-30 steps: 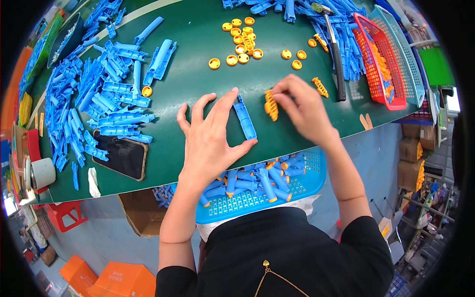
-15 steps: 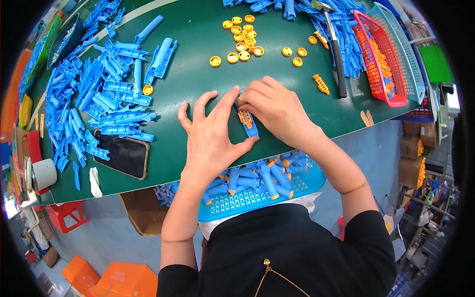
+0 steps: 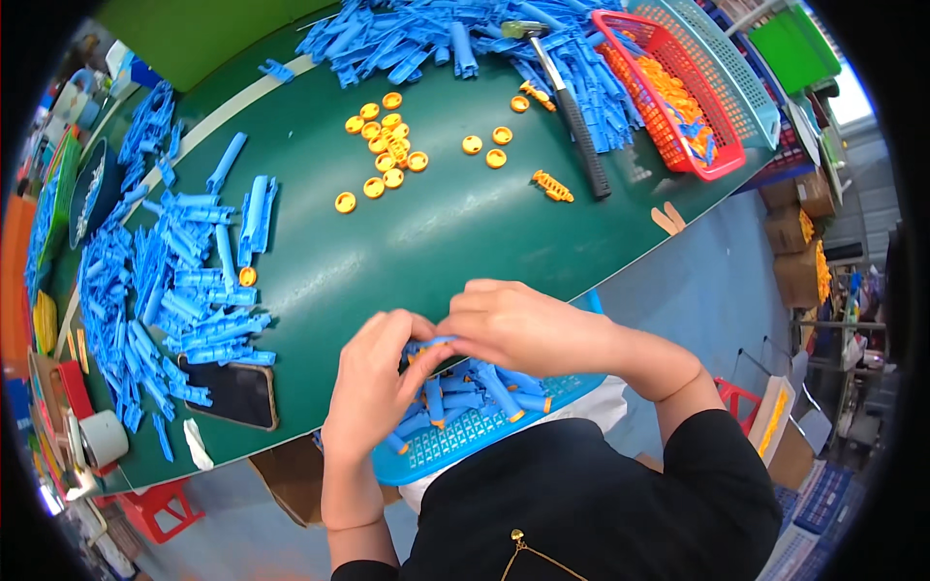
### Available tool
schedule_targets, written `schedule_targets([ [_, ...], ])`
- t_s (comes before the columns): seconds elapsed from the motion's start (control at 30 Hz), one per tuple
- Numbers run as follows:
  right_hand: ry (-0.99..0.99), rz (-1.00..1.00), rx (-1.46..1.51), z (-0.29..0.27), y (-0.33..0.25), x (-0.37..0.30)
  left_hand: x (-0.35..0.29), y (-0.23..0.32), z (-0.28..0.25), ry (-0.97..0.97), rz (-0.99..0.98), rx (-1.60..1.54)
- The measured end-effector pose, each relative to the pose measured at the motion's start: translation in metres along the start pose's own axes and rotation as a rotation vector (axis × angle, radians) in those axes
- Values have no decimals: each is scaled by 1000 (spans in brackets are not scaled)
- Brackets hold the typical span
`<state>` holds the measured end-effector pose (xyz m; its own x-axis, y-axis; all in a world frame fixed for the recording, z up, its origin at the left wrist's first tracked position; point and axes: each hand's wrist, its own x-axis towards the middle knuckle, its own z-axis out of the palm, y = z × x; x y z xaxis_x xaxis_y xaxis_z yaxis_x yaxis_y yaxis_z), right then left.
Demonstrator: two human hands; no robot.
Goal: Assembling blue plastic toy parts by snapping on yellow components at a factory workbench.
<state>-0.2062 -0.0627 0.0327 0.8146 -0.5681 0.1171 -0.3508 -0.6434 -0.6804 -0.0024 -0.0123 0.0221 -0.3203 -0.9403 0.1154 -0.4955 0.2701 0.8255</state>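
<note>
Close to the table's near edge, my two hands meet around a small blue plastic tube part (image 3: 433, 342) with a bit of orange showing. My left hand (image 3: 380, 373) pinches it between thumb and curled fingers. From the other side my right hand (image 3: 518, 329) grips its right end, fingers folded together. Much of the part is hidden by the fingers. Below the hands, a blue basket (image 3: 455, 443) holds several finished-looking blue tubes (image 3: 497, 392) with orange ends.
Orange caps (image 3: 373, 187) and an orange spiral piece (image 3: 553, 187) lie on the green table (image 3: 387, 252). Blue shells (image 3: 145, 281) are heaped left, beside a phone (image 3: 232, 392). A hammer (image 3: 572, 111) rests by a red basket (image 3: 717, 167) at the far right.
The blue part with its orange insert has come off the tabletop, toward me, and both hands now close around it. My left hand's spread fingers have curled in. The view has shifted.
</note>
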Motion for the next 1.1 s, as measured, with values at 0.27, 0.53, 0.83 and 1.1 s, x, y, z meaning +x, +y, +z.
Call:
schedule_targets([
  [0.27, 434, 290, 71, -96, 73, 74, 9, 6, -7, -525, -388, -935],
  [0.53, 569, 570, -741, -106, 158, 133, 28, 7, 18, 18, -434, -1335],
  [0.83, 658, 283, -327, -83, 95, 68, 22, -14, 17, 313, -250, -1377],
  [1.1, 520, 239, 149, -13, 15, 14, 20, -15, 23, 465, -304, -1269],
])
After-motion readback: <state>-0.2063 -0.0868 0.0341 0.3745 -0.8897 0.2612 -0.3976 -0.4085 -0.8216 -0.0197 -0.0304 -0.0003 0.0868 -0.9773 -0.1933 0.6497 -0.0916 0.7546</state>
